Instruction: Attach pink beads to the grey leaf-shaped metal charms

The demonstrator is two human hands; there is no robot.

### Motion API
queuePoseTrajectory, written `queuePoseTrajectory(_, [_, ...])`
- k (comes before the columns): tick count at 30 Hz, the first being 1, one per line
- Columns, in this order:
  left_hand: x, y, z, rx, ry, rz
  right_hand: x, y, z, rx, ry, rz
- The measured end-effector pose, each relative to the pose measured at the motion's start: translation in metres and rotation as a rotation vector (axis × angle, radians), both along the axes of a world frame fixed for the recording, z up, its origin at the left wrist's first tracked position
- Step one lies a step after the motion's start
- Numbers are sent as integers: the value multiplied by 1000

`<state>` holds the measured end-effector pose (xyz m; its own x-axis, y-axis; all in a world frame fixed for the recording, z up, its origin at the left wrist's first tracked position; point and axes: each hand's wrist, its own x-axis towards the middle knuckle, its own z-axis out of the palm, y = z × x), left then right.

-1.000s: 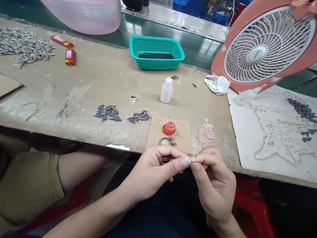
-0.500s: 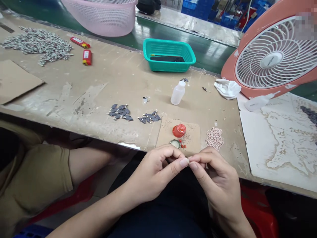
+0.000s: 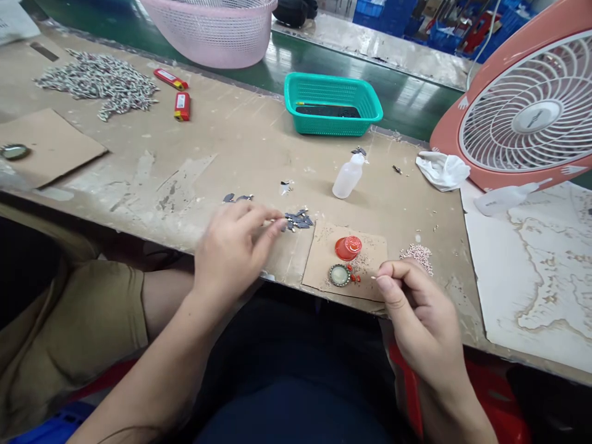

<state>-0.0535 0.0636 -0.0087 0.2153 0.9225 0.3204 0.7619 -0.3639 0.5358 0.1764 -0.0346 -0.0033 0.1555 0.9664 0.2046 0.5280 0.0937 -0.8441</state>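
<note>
My left hand [image 3: 234, 246], slightly blurred, reaches over the table with thumb and index fingertip nearly together, in a pinch. What lies between them I cannot make out. The fingertips are at the left edge of a small pile of dark leaf-shaped pieces [image 3: 300, 219]; a second group of such pieces [image 3: 238, 198] is mostly covered by the hand. My right hand [image 3: 419, 308] pinches a tiny pale bead [image 3: 374, 277] beside a cardboard square [image 3: 319, 253]. On that square are a red cap-like cup [image 3: 348, 248], an upturned bottle cap [image 3: 340, 275] and small red bits [image 3: 354, 277].
Pinkish beads [image 3: 417, 256] lie behind my right hand. A white squeeze bottle [image 3: 348, 177], green basket [image 3: 333, 126], cloth [image 3: 443, 171] and fan [image 3: 531, 117] stand farther back. At left are a heap of small pieces [image 3: 99, 83] and red lighters [image 3: 182, 106]. Another person's leg [image 3: 169, 296] is beside me.
My hands, fingertips together before, have parted. The left has moved left and forward to the dark pieces; the right has moved slightly right, a pale bead now showing. The view has shifted left.
</note>
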Motion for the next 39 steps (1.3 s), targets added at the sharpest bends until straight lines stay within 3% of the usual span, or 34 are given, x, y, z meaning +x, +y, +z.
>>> queuePoseTrajectory(2, [-11,13,-6,66,213,59,4,4,0,9,-50,-49])
queuePoseTrajectory(4, [-16,18,-10,76,305,51,7,10,0,20,-111,-79])
queuePoseTrajectory(11, [-12,10,-14,87,311,37,8,26,4,13,-362,-74])
queuePoseTrajectory(14, [-13,8,-13,85,269,24,6,30,6,-27,-429,-47])
queuePoseTrajectory(21, [-19,1,-9,52,-33,-9,2,37,11,-55,-561,-18])
queuePoseTrajectory(28, [-19,-6,-7,-25,-16,-191,1,40,15,-65,-672,-12])
queuePoseTrajectory(39, [-18,-11,-5,-85,-171,-252,-2,39,19,-83,-776,-27])
